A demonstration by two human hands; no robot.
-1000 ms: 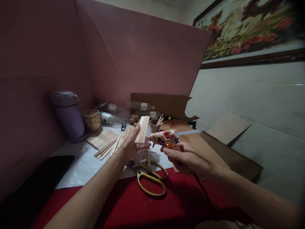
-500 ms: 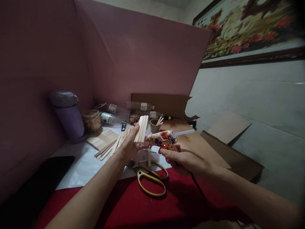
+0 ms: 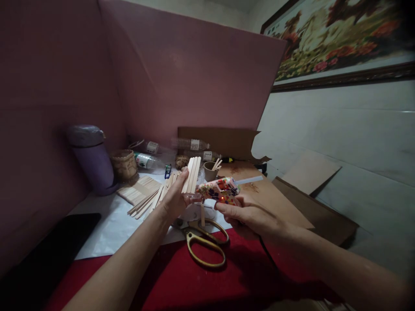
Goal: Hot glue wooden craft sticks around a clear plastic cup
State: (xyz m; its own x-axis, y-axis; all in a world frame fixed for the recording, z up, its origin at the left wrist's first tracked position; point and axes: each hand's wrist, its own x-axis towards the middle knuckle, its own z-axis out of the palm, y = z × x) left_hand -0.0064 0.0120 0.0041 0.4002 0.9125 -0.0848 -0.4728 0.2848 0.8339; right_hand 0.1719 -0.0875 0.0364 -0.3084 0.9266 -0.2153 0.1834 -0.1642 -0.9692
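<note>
Right fingers (image 3: 228,209): gripping floral glue gun (image 3: 212,190), red light (image 3: 222,198) glowing | Left fingers (image 3: 183,176): pinching pale, flat sticks (image 3: 192,175)

The scissors (image 3: 207,240) lie on the surface (image 3: 181,280). Behind them and slightly left are the joined sticks (image 3: 192,175) in the left grip (image 3: 177,192); behind them and slightly right is the glue gun (image 3: 215,191) in the right grip (image 3: 248,214). Left of and behind the scissors, the loose sticks (image 3: 147,205) and bundle (image 3: 138,188) lie on the sheet (image 3: 100,235), with the basket (image 3: 123,164) farther back and the tumbler (image 3: 92,168) leftmost of these. Well behind the scissors stands the cup (image 3: 210,174), sticks in it, with bottles (image 3: 194,144) farther back. The flat cardboard (image 3: 282,205) lies behind them to the right.
</note>
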